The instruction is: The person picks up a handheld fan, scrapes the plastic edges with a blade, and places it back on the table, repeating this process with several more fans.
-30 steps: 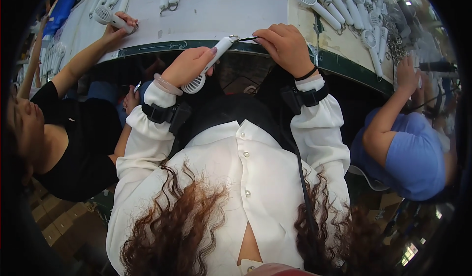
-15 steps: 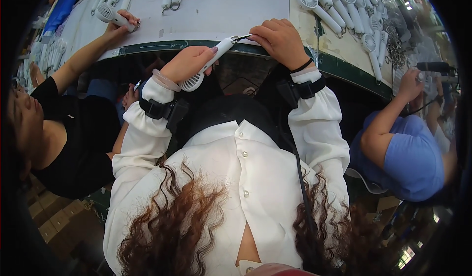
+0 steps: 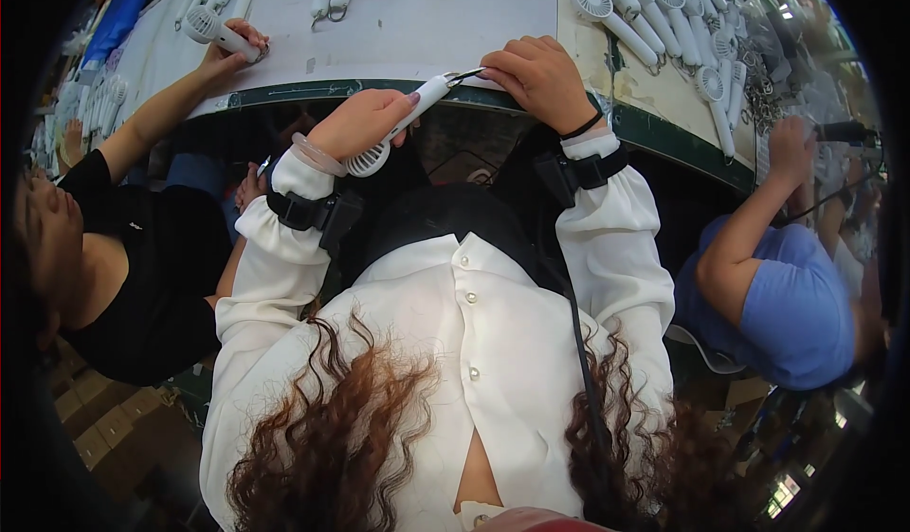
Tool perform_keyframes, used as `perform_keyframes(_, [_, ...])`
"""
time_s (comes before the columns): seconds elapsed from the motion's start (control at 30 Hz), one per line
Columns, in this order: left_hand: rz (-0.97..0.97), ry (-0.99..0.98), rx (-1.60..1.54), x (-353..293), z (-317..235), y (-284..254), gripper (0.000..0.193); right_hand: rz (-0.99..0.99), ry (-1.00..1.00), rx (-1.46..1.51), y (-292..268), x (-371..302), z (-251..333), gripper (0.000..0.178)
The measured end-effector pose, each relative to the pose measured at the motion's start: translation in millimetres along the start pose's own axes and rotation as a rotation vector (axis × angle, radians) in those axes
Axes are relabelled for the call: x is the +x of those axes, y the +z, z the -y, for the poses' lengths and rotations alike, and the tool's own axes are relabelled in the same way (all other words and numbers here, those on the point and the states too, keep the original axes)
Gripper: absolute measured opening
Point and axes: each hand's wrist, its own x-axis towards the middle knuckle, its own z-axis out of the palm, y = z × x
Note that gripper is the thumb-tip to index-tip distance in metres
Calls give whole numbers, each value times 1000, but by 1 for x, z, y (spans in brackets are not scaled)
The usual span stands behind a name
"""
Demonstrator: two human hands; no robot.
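Closed around the handle of a white handheld fan [image 3: 432,92] is my left hand [image 3: 362,125], just off the table's near edge. The fan's round grille hangs below that hand, and its handle end points up and to the right. My right hand [image 3: 542,77] pinches a thin dark, partly shiny piece [image 3: 464,74] that reaches to the handle's end. Whether this piece is a tool or a strap I cannot tell; its far end is hidden by my fingers.
The white table [image 3: 436,20] has a dark green edge [image 3: 332,88]. Many white fans [image 3: 654,11] lie piled at the right, near metal rings [image 3: 758,106]. A co-worker's hand [image 3: 237,44] at the left holds another fan [image 3: 213,32]. A person in blue [image 3: 787,295] sits at the right.
My hands and the fan stay almost in place. At the right, the co-worker's hand has risen slightly toward the table.
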Motion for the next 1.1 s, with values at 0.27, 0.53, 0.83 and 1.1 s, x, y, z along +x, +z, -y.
perform_keyframes(0.27, [-15, 20, 33, -1, -3, 6, 42, 5, -25, -25, -4, -5, 0, 12])
perform_keyframes(0.53, [-25, 81, 64, 1, -4, 13, 44, 31, -59, -44, -12, -7, 0, 11])
perform_keyframes(0.83, [-56, 65, 169, 1, -12, 19, 48, 85, -95, -89, -18, -11, -4, 11])
perform_keyframes(1.1, [-46, 70, 135, 4, -11, 22, 48, 59, -85, -4, -21, -22, -11, 12])
